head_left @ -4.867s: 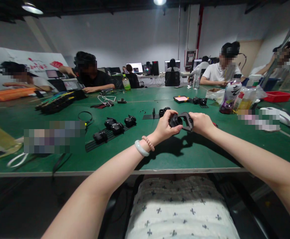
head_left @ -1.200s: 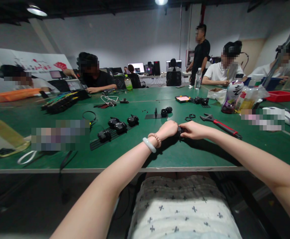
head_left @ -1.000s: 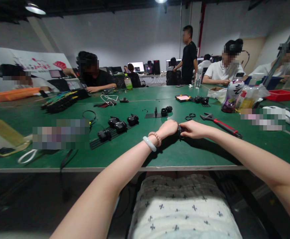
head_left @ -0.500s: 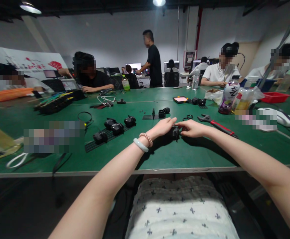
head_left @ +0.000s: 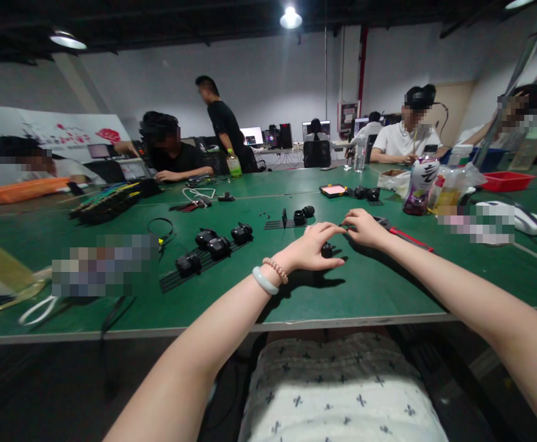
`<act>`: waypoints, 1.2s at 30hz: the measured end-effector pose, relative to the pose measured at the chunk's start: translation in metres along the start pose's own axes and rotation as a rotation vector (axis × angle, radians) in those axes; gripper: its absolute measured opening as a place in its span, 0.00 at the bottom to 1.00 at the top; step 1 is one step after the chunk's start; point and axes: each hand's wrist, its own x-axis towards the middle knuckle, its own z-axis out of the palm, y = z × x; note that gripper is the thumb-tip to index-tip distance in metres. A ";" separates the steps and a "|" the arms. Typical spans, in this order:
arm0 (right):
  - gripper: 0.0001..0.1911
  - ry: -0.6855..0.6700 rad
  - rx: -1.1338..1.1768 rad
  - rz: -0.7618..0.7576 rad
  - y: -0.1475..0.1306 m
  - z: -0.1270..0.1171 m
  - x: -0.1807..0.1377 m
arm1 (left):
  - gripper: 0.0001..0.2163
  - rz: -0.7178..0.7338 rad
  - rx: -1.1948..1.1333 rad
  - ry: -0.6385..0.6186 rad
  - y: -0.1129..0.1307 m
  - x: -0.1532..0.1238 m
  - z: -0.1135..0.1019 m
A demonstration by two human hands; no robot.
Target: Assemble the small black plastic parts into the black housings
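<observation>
My left hand (head_left: 312,248), with a bead bracelet and a pale bangle at the wrist, is spread over the table, thumb and index finger apart. A small round black part (head_left: 326,250) shows between them; whether the hand touches it I cannot tell. My right hand (head_left: 364,228) has its fingers bent and pressed together beside the left index fingertip, and what they pinch is hidden. Behind it lies an adjustable wrench (head_left: 409,238) with red and black handles, its head partly covered. Beyond my left hand, black cylindrical parts (head_left: 300,216) stand by a slotted black strip (head_left: 275,225).
To the left, several black camera-like units (head_left: 219,246) sit on a slotted strip (head_left: 171,281). A purple-labelled bottle (head_left: 419,184), a white device (head_left: 520,216) and a red tray (head_left: 508,181) stand to the right. Cables (head_left: 112,202) lie far left. Co-workers sit across the green table (head_left: 231,301).
My left hand has opened around the black part. My right hand has moved off that part, up and right, over where the black rings lay. A standing person has shifted left.
</observation>
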 end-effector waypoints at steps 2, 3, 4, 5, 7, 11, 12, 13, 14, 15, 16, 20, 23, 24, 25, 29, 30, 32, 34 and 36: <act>0.20 -0.061 -0.058 0.110 0.002 0.007 -0.001 | 0.26 0.035 0.031 -0.010 -0.001 0.000 0.000; 0.23 -0.103 -0.079 0.156 0.002 0.011 -0.002 | 0.25 0.051 0.043 -0.015 -0.002 0.001 0.001; 0.25 -0.149 -0.092 0.195 0.003 0.014 -0.003 | 0.24 0.064 0.055 -0.022 -0.002 0.001 0.001; 0.26 -0.199 -0.097 0.222 0.004 0.016 -0.003 | 0.23 0.076 0.065 -0.032 -0.002 0.001 0.002; 0.27 -0.291 -0.092 0.251 0.006 0.019 -0.003 | 0.22 0.084 0.091 -0.063 -0.004 0.001 0.003; 0.28 -0.394 -0.077 0.217 0.009 0.018 -0.001 | 0.21 0.026 0.117 -0.163 -0.008 0.000 0.005; 0.28 -0.402 -0.077 0.208 0.009 0.017 -0.001 | 0.20 0.011 0.106 -0.181 -0.009 0.000 0.005; 0.28 -0.406 -0.077 0.201 0.009 0.015 -0.001 | 0.19 0.000 0.090 -0.192 -0.010 0.000 0.005; 0.28 -0.405 -0.077 0.198 0.009 0.014 -0.001 | 0.18 -0.006 0.075 -0.196 -0.010 0.000 0.005; 0.28 -0.404 -0.078 0.194 0.009 0.014 -0.001 | 0.18 -0.010 0.063 -0.194 -0.010 0.000 0.005; 0.29 -0.403 -0.078 0.191 0.009 0.013 -0.001 | 0.17 -0.013 0.057 -0.189 -0.010 0.000 0.004; 0.28 -0.406 -0.076 0.182 0.008 0.012 -0.001 | 0.16 -0.029 0.051 -0.191 -0.008 0.001 0.003; 0.28 -0.404 -0.073 0.178 0.007 0.011 -0.002 | 0.16 -0.044 0.050 -0.201 -0.008 0.002 0.004; 0.28 -0.404 -0.072 0.177 0.007 0.010 -0.002 | 0.15 -0.047 0.048 -0.203 -0.008 0.002 0.004; 0.28 -0.405 -0.071 0.177 0.007 0.010 -0.002 | 0.15 -0.050 0.046 -0.204 -0.008 0.002 0.004; 0.28 -0.409 -0.072 0.179 0.008 0.010 -0.001 | 0.15 -0.047 0.050 -0.204 -0.009 0.002 0.005; 0.28 -0.411 -0.073 0.179 0.008 0.011 -0.001 | 0.15 -0.045 0.052 -0.204 -0.009 0.002 0.005; 0.28 -0.412 -0.076 0.179 0.008 0.011 -0.001 | 0.15 -0.042 0.052 -0.203 -0.010 0.002 0.005; 0.28 -0.408 -0.076 0.178 0.008 0.011 -0.001 | 0.15 -0.040 0.049 -0.202 -0.010 0.002 0.006; 0.28 -0.402 -0.074 0.173 0.007 0.011 -0.002 | 0.15 -0.033 0.047 -0.196 -0.011 0.002 0.006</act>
